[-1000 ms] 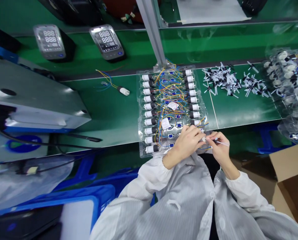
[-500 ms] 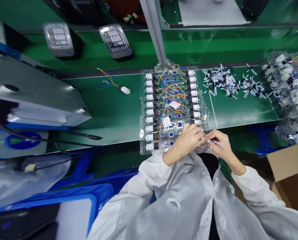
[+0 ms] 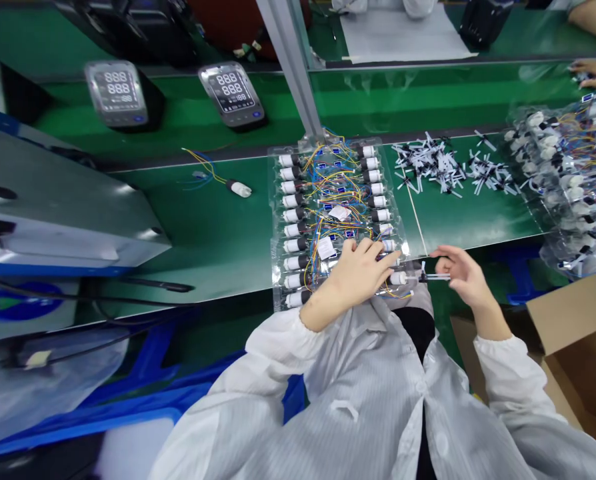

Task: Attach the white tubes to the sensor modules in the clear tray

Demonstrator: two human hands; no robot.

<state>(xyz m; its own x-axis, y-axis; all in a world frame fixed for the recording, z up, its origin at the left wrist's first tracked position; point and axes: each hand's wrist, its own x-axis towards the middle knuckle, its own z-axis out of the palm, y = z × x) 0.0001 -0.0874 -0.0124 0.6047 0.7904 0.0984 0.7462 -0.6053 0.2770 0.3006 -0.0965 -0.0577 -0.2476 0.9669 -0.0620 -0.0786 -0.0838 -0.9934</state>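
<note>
My left hand (image 3: pixel 355 272) lies with its fingers spread over the right side of a clear plastic tray (image 3: pixel 277 263) of small white-and-black pump motors with coloured wires. Its index finger and thumb are close to a pump motor (image 3: pixel 398 278) in the tray's near right corner. A white tube piece with a black connector (image 3: pixel 431 276) sticks out to the right from that motor. At the tube's free end is my right hand (image 3: pixel 465 275), its fingers loosely bent and apart. Whether a fingertip touches the tube, I cannot tell.
Loose tube pieces (image 3: pixel 431 163) lie piled right of the tray. Stacked trays (image 3: pixel 578 180) and a co-worker's hand (image 3: pixel 595 72) are farther right. A single pump motor (image 3: pixel 239 189) lies left. Behind stand display units (image 3: pixel 231 95); a cardboard box (image 3: pixel 573 317) sits low at right.
My hands were together at the tray's near right corner; now they are apart, the right moved rightward and loosened, the left spread over the tray. A co-worker's hand has come into view.
</note>
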